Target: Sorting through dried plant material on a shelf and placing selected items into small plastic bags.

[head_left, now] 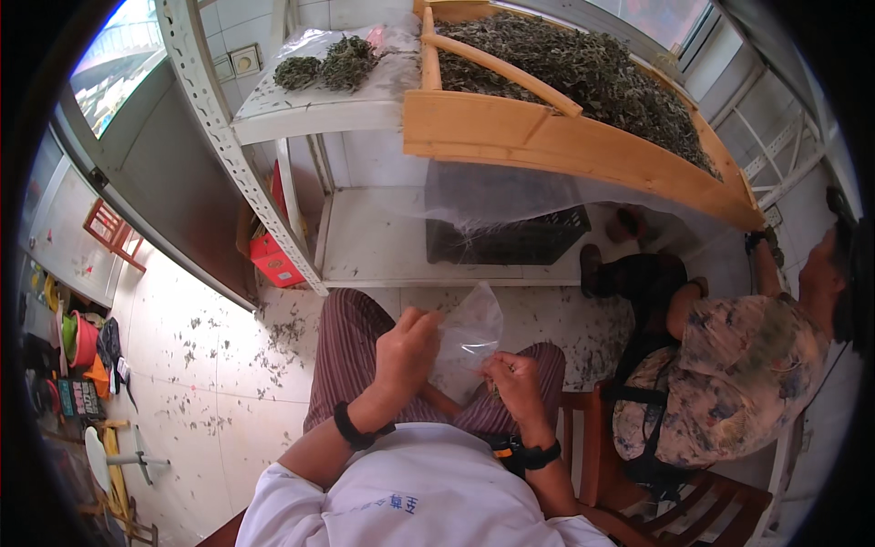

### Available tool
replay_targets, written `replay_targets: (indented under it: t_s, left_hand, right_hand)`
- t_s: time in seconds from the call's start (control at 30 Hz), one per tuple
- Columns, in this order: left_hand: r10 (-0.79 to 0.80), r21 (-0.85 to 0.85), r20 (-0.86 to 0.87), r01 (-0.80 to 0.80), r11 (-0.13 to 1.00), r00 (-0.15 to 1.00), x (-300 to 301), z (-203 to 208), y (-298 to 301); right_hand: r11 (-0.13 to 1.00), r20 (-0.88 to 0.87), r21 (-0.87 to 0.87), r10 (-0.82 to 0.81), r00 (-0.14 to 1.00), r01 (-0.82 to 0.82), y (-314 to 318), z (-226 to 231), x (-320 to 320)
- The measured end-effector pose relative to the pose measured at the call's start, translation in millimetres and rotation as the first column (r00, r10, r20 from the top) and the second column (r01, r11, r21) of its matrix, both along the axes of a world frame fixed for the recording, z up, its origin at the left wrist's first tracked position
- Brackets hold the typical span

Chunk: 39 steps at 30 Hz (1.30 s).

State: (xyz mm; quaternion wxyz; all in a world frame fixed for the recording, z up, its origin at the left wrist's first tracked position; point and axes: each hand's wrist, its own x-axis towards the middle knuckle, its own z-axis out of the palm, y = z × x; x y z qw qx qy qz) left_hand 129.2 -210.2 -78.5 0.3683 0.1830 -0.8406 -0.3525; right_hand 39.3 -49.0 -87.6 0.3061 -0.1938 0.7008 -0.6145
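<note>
Between my hands, above my lap, is a clear plastic bag [476, 319] with one corner pointing up and away from me. My left hand [408, 348] is closed on the bag's left edge. Lower and to the right, my right hand [516, 383] pinches the bag's near right edge. Some small greenish bits show at the right fingers, but I cannot make out what they are. Ahead on the right, a wooden-framed tray [547, 150] is heaped with dried dark-green leaves [565, 68]. Two small piles of the leaves [342, 64] rest on the white shelf [319, 121] to its left.
A black crate [510, 239] stands on the lower shelf, with a red box [276, 260] near the shelf post. To my right a person in a patterned shirt [738, 374] sits close by, next to a wooden chair [702, 510]. Leaf scraps litter the tiled floor [196, 365].
</note>
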Motion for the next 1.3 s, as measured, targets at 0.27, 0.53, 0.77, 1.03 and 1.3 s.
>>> replay_targets:
  t_s: [0.27,0.53,0.77,1.03,1.3]
  left_hand:
    - [-0.077,-0.292,0.040,0.085,0.953,0.996,0.3,-15.4,13.3]
    - [-0.161,-0.305,0.043,0.166,0.938,0.986,1.0,-4.5,24.5]
    - [-0.274,-0.369,-0.051,0.237,0.899,0.960,5.7,3.3,27.3]
    - [-0.347,-0.464,0.037,0.323,0.825,0.937,15.2,-10.5,32.8]
    - [-0.351,-0.430,0.004,0.319,0.845,0.936,14.8,-11.1,35.2]
  right_hand:
    - [0.983,-0.068,-0.102,-0.159,0.985,0.152,5.6,42.9,7.0]
    - [0.987,0.070,-0.156,-0.016,0.997,0.027,-12.2,29.3,9.3]
    - [0.998,-0.369,0.029,0.065,0.927,-0.058,-16.5,-20.7,0.1]
    - [0.978,0.505,-0.207,0.092,0.858,0.017,-13.2,-3.8,-5.0]
    - [0.862,0.482,-0.502,0.210,0.851,0.072,-5.7,-33.9,-12.0]
